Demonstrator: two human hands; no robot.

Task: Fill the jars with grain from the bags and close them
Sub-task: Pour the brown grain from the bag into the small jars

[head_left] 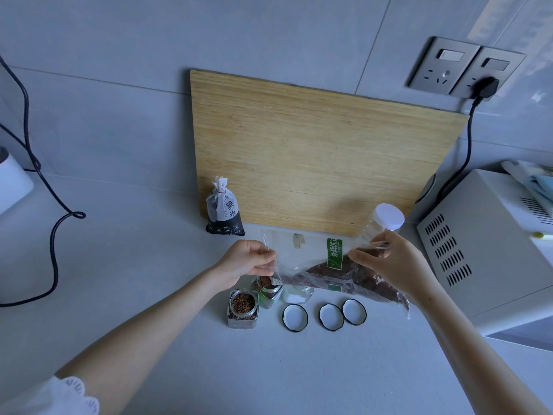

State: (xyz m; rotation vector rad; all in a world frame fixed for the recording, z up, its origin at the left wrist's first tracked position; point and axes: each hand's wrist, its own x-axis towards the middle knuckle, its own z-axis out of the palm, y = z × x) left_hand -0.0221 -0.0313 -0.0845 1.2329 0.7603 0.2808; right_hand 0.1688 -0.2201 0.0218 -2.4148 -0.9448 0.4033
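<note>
Black cable (54,235): looped on the grey surface (179,339), far left.
Left hand (245,262): fingers curled, pinching the left edge of the clear plastic bag of brown grain with a green label (329,274).
Square glass jar (243,307): open, on the surface, brown grain nearly to the top.
Black-and-white grain bag (224,211): upright, top tied, against the lower left corner of the bamboo board (314,151).
Second glass jar (267,290): open, brown grain inside, just beside the first, right under the clear bag's low left corner.
Clear bag: off the surface, stretched between both hands, tilted down to the left, with grain lying along the lower edge.
Third glass jar (297,295): partly hidden behind the bag, white contents.
Three white lids with black rims (295,318): flat in a row in front of the jars.
Right hand (392,265): gripping the bag's upper right part.
Clear jar with white cap (386,220): just behind the right hand.
White microwave (493,250): far right.
</note>
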